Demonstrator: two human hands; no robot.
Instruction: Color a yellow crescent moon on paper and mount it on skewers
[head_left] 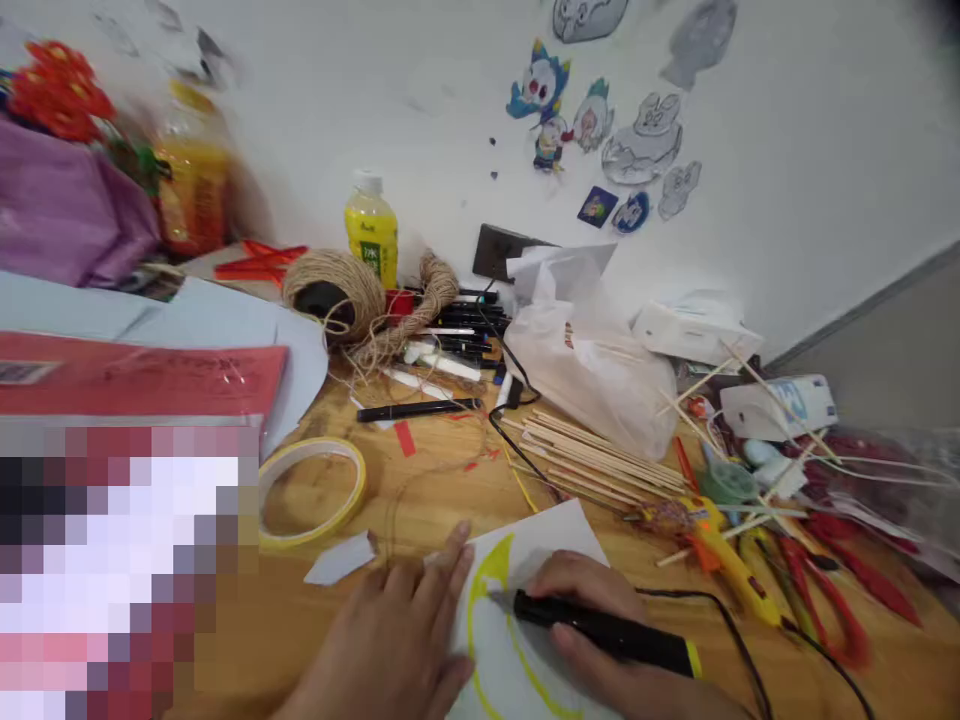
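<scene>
My right hand (600,640) grips a black pen-shaped tool (600,628) with a yellow band and a black cord, its tip touching a yellow curved line on a white sheet of paper (540,560). My left hand (397,630) lies flat with fingers stretched out, pressing the sheet's left edge down on the wooden table (420,490).
A yellow tape roll (311,492) and a paper scrap (341,560) lie left of the sheet. Behind are wooden sticks (592,460), a black marker (416,410), twine (334,290), a yellow bottle (371,230), a white plastic bag (592,360). A yellow glue gun (720,555) and red scissors (817,590) sit right.
</scene>
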